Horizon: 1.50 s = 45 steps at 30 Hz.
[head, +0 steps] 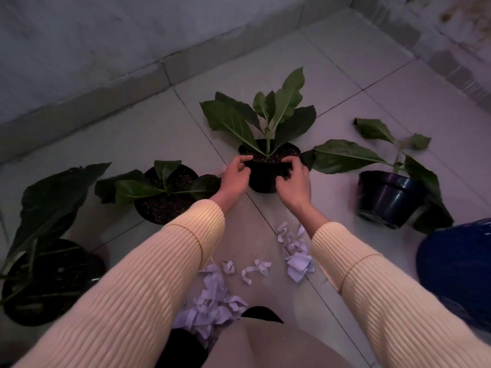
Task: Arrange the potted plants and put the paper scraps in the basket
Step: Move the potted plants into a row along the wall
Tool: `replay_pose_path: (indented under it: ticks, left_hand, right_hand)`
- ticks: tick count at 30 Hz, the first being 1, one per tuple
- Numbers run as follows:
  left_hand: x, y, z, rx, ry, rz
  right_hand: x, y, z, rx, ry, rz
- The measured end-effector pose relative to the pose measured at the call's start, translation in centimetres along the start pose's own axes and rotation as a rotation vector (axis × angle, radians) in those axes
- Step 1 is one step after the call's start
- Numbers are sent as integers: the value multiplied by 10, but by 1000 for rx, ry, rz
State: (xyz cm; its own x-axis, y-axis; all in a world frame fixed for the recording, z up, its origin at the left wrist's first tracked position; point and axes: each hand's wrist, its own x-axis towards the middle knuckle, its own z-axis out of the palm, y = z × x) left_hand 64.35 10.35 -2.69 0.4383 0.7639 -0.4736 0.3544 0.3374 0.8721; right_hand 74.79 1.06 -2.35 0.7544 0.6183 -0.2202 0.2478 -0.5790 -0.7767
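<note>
A small black pot with a leafy green plant (264, 179) stands on the tiled floor in the middle. My left hand (236, 176) grips its left rim and my right hand (293, 181) grips its right side. Another potted plant (166, 197) sits to the left, and a larger one (45, 280) at the far left. A dark blue pot with a drooping plant (385, 200) stands to the right. White paper scraps (296, 258) lie on the floor near me, with a bigger heap (210, 306) by my knees. A blue basket (457, 269) shows at the right edge.
A grey wall with a skirting ledge (132, 83) runs behind the plants and turns a corner at the upper right. My knee in beige cloth (268, 346) fills the bottom centre. Grey floor tiles (372, 75) stretch toward the corner.
</note>
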Motion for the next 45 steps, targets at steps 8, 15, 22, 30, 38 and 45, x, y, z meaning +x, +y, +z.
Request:
replay_pose_path:
  ticks: [8,15,22,30,38,45]
  left_hand:
    - [-18,-27,-3,134,-3,-66]
    - [-31,-21,3,198,-23,-137]
    - [-69,2,-4,275,23,-92]
    - [-144,37,-20,340,43,65]
    - [-238,63,-21,313,27,212]
    - [-300,88,-3,350,111,525]
  right_hand:
    - [-35,22,1,67,-96,98]
    - [-39,24,-9,25,-278,177]
    - [-59,5,-38,18,-273,150]
    - [-110,-17,-95,34,-192,59]
    - [-188,-28,-160,39,-112,0]
    - [-237,-31,-215,69,-2,-80]
